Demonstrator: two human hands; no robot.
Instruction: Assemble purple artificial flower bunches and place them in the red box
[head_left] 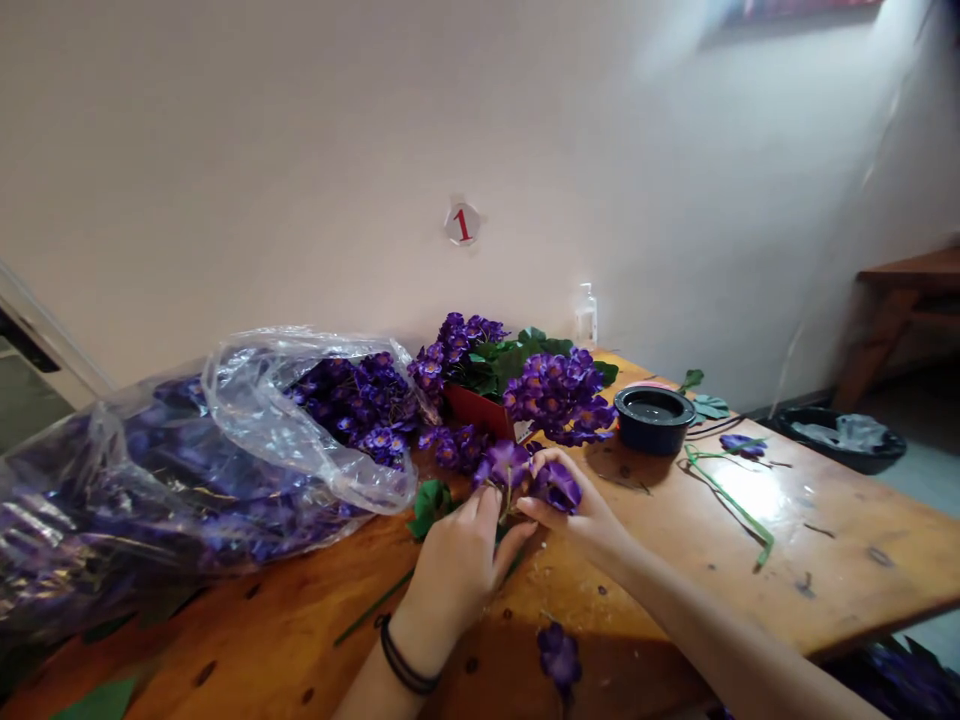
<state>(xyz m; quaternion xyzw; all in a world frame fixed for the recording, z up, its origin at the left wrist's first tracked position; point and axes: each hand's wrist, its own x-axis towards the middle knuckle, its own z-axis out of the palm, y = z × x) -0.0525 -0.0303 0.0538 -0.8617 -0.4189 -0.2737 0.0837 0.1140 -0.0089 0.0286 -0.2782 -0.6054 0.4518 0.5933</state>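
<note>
Near the middle of the wooden table, my left hand (465, 545), with a black band at the wrist, is closed on the thin stem of a purple flower (504, 464). Close by on its right, my right hand (574, 505) pinches another purple flower (556, 487) between thumb and fingers. A green leaf (431, 506) and a green stem (375, 608) show beside my left hand. Behind both hands, a red box (480, 411) holds green leaves and purple flower clusters (559, 390). One loose purple flower (559, 655) lies in front of my hands.
A large clear plastic bag (300, 440) full of purple flowers covers the left side. At right on the table (847, 560) are a dark round pot (655, 418), a bent green stem (731, 505) and a flower (742, 444). A clear pump bottle (586, 315) stands behind; a black bin (885, 450) is beyond.
</note>
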